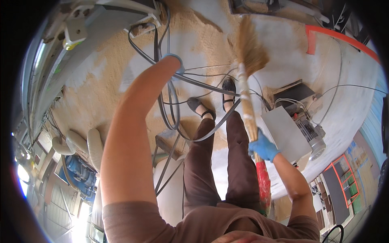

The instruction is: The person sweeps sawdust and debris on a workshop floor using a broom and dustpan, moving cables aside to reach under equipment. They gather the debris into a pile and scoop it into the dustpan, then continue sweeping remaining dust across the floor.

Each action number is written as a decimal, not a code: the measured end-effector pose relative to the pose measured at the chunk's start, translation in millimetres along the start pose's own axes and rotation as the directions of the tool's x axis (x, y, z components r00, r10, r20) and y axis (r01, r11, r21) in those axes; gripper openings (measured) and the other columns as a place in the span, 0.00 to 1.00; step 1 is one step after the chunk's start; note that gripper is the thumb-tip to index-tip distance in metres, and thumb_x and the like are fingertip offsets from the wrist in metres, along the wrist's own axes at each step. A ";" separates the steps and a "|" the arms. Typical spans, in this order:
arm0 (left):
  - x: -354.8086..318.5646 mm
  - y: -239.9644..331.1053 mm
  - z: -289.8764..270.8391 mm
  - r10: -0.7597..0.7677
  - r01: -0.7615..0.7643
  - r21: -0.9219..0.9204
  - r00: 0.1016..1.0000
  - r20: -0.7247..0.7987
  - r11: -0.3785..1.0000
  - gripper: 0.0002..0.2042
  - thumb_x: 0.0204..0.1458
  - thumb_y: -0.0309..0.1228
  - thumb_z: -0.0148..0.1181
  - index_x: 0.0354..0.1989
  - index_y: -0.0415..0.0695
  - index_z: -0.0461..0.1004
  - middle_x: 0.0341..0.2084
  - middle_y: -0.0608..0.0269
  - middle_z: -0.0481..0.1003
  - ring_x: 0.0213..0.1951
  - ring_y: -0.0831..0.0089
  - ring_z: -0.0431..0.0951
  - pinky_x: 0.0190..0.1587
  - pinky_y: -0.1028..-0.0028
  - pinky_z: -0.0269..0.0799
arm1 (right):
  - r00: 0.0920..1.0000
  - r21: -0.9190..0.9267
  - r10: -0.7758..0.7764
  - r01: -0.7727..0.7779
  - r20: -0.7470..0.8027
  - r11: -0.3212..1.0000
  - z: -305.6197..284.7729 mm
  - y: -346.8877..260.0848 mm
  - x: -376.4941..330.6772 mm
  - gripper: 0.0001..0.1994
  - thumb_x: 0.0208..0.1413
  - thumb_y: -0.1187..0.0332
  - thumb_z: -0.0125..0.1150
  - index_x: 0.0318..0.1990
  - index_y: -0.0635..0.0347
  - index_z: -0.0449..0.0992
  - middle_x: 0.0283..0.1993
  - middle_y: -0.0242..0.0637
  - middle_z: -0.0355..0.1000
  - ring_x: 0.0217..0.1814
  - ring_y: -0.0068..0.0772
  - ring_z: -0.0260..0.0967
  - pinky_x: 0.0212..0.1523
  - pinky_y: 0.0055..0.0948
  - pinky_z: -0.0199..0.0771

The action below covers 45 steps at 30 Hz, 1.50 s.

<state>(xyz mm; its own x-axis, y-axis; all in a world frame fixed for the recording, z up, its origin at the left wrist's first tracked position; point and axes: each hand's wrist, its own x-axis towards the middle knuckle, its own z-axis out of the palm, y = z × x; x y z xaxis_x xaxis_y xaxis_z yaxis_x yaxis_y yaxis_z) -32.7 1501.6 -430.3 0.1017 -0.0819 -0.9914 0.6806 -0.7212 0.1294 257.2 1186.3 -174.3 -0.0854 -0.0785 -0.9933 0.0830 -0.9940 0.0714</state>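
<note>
My right hand (264, 146), in a blue glove, is wrapped round the handle of a broom (246, 95). Its straw bristles fan out at the far end over the dusty floor, and red wrapping covers the near end of the handle. Stretched forward, my left hand (177, 64) also wears a blue glove. Grey cables (210, 86) hang in loops from it, lifted above the floor. The fingers of this hand are mostly hidden beyond the wrist. Part of the looped cable passes in front of my legs and close to the broom handle.
Tan dust (198, 36) lies over the grey floor. To the right stand a pale box (285, 129) and an electric motor (314, 139), near a dark floor opening (293, 92). A red strip (344, 36) curves at far right. A ribbed hose (94, 146) is at left.
</note>
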 end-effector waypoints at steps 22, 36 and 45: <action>-21.1 -5.9 12.0 -0.013 0.002 -0.398 1.000 -0.026 0.918 0.20 0.52 0.45 0.58 0.49 0.47 0.81 0.48 0.59 0.80 0.49 0.60 0.79 0.49 0.58 0.74 | 0.831 -0.375 -0.529 0.443 -0.170 0.815 -25.3 -147.7 -95.3 0.41 0.49 0.75 0.62 0.73 0.55 0.54 0.38 0.47 0.74 0.33 0.39 0.76 0.34 0.38 0.78; -18.8 14.5 30.8 0.013 -0.058 -0.259 0.985 -0.174 0.964 0.18 0.47 0.42 0.62 0.47 0.53 0.83 0.48 0.60 0.81 0.53 0.61 0.79 0.56 0.56 0.65 | 0.618 -0.374 -0.786 0.735 0.026 0.565 -2.7 -440.9 162.1 0.45 0.40 0.74 0.62 0.71 0.63 0.53 0.44 0.43 0.73 0.37 0.39 0.71 0.40 0.32 0.76; -15.0 20.6 52.6 0.007 -0.056 -0.154 0.952 -0.306 0.986 0.16 0.46 0.35 0.60 0.43 0.53 0.85 0.44 0.62 0.82 0.49 0.62 0.81 0.53 0.60 0.64 | 0.592 -0.979 -0.805 0.141 -0.035 0.146 -35.8 -414.5 195.8 0.45 0.51 0.73 0.51 0.77 0.44 0.36 0.54 0.59 0.74 0.54 0.59 0.74 0.58 0.47 0.70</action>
<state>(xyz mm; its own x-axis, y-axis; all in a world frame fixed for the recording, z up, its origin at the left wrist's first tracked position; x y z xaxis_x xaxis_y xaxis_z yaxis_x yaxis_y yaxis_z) -58.3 1451.8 -413.6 0.3237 0.1280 -0.9375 0.7772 -0.6010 0.1863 241.6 1585.7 -401.6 -0.0827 0.7567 -0.6486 0.9724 -0.0814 -0.2189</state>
